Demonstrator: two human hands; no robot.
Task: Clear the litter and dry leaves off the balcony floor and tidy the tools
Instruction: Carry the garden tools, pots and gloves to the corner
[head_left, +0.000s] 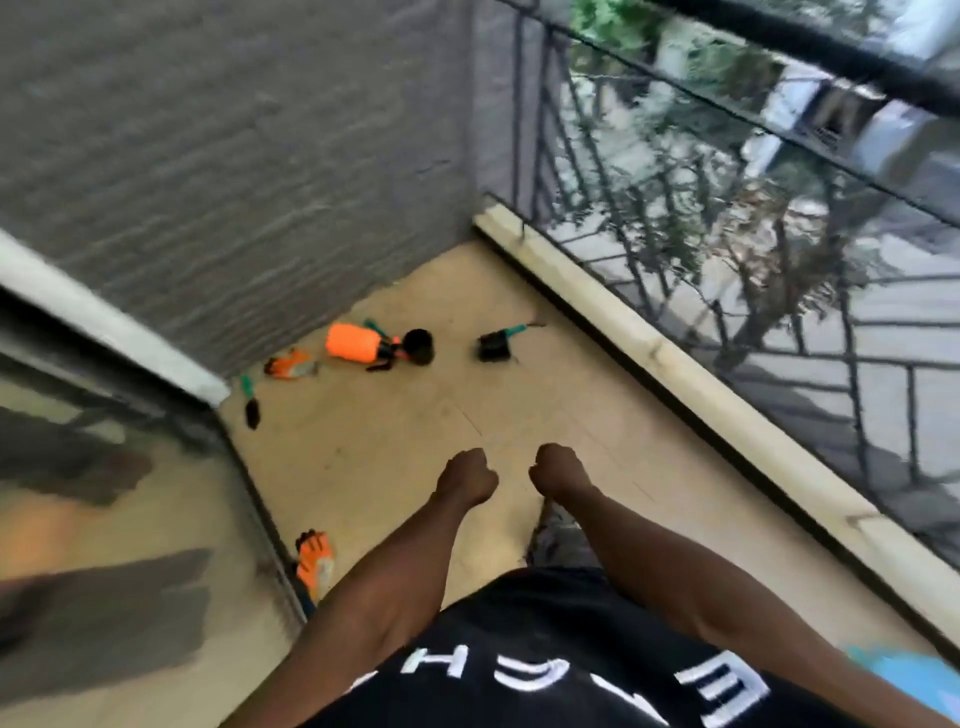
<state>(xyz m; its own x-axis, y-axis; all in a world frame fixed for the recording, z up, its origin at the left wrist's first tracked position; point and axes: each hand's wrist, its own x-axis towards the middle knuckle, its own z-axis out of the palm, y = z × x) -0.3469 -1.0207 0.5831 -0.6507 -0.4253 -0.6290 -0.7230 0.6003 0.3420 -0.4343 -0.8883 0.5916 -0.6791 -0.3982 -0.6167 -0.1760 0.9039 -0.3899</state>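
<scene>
Both my fists are held out over the beige balcony floor (395, 441). My left hand (467, 478) and my right hand (558, 470) are curled and hold nothing. Garden tools lie at the far corner by the grey wall: an orange sprayer bottle (352, 342), a black pot (418, 346), a teal-handled black hand rake (497, 344), a teal-handled trowel (251, 402) and an orange glove (291, 365). A second orange glove (314, 564) lies near my left forearm, by the glass door. The frame is blurred, and I make out no leaves.
A black metal railing (727, 218) on a pale kerb (649, 353) bounds the right side. The grey ribbed wall (234, 182) closes the far end. A glass sliding door (130, 519) runs along the left. My shoe (553, 535) shows under my right arm.
</scene>
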